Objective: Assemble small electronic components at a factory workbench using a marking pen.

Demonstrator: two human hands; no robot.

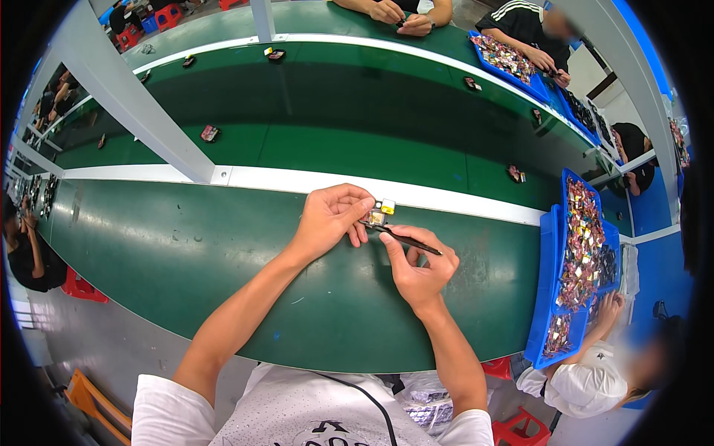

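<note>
Over the near green worktop, my left hand [332, 217] is closed, thumb and fingers pinching a small electronic part [376, 218]. A dark frame, a pale square middle and a white-and-yellow tab [387, 207] show on this part. My right hand [422, 269] grips a slim black pen-shaped tool [416, 244]. One end of the tool meets the lower edge of the part, while the other sticks out past my right fingers. Whether it is tweezers or a pen-like tool I cannot tell. My left fingertips partly hide the part.
Blue trays [549, 297] full of small parts stand at the right. Beyond a white rail [446, 201] runs a green conveyor belt [312, 141] carrying several scattered parts. A white post [134, 97] rises at the left. Co-workers sit across the belt and at both sides.
</note>
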